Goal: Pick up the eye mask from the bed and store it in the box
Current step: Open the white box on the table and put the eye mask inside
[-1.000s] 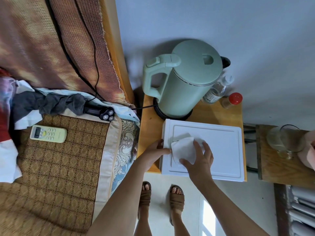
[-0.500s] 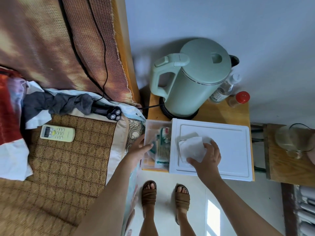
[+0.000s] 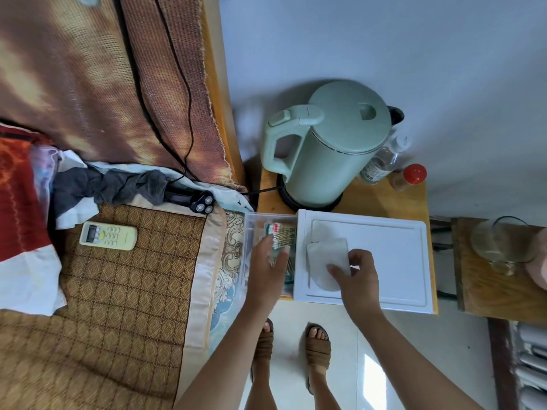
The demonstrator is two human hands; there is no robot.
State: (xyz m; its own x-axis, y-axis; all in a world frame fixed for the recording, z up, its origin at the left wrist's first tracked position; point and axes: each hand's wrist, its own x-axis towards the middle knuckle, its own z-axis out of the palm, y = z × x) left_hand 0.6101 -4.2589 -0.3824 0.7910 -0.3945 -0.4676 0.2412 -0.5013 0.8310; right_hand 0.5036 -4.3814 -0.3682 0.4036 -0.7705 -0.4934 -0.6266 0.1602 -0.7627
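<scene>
A: On top of the white box (image 3: 384,247), beside the bed (image 3: 133,291): found the eye mask (image 3: 324,261) yet?

B: Found. Lying flat on the lid, near its left edge, well clear of the bed. So the pick-up counts as done.

A: And held by what?

B: By the right hand (image 3: 359,276), fingers bent, thumb and fingertips closed on the near corner of the mask. Looks like a pinch, with the rest of the mask resting on the lid.

A: And the left hand (image 3: 266,267)?

B: Stretched out over the clear drawer (image 3: 251,226), fingers straight and loosely together, gripping nothing. Hard to tell whether touching the packets (image 3: 282,232) inside or only hovering above them.

A: Drawer open, then?

B: Open, yes, pulled out to the left from under the lid, toward the bed. Partly filled with packets at the back, seemingly with room in front.

A: So how far along?

B: Past the middle, by my reckoning. Off the bed, brought over to the desk (image 3: 384,199), way into the box made ready. Not yet stored, though: on the box, not in it.

A: Left to do?

B: Probably just lifting the mask off the lid, carrying it left into the drawer, letting go, then pushing the drawer shut.

A: Anything in the way?

B: Only the left hand itself, over the opening. Kettle (image 3: 328,143) standing behind, well apart from the path.
</scene>
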